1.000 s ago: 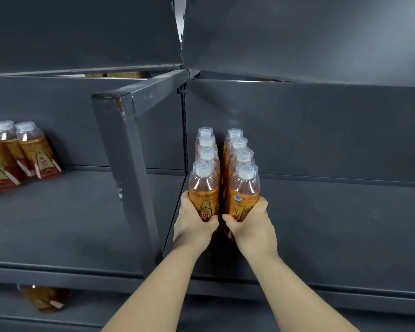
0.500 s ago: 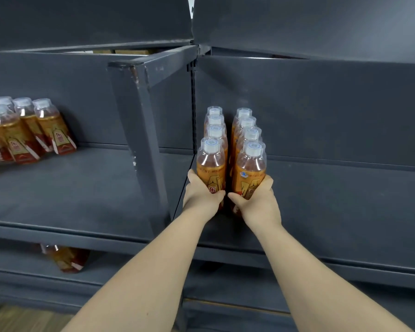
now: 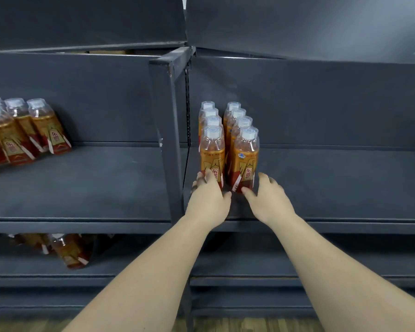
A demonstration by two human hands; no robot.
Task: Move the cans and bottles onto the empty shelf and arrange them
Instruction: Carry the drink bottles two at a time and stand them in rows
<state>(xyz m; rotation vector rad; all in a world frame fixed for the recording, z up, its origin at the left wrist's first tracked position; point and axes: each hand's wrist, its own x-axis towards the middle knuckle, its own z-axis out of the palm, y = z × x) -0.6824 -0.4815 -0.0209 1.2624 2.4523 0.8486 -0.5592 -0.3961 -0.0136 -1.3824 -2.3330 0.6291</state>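
Standing upright, caps up: bottles (image 3: 228, 149).

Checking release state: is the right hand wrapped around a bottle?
No: the right hand is open, only fingertips near the front right bottle.

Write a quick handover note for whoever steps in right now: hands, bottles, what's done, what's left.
Left hand: open, fingers touching the base of the front-left bottle.
Right hand: open, thumb at the base of the front-right bottle, nothing gripped.
Done: eight orange drink bottles stand upright in two rows of four at the left end of the right shelf, beside the divider post.
Left: a cluster of bottles on the left shelf, and more bottles on the level below; most of the right shelf is bare.
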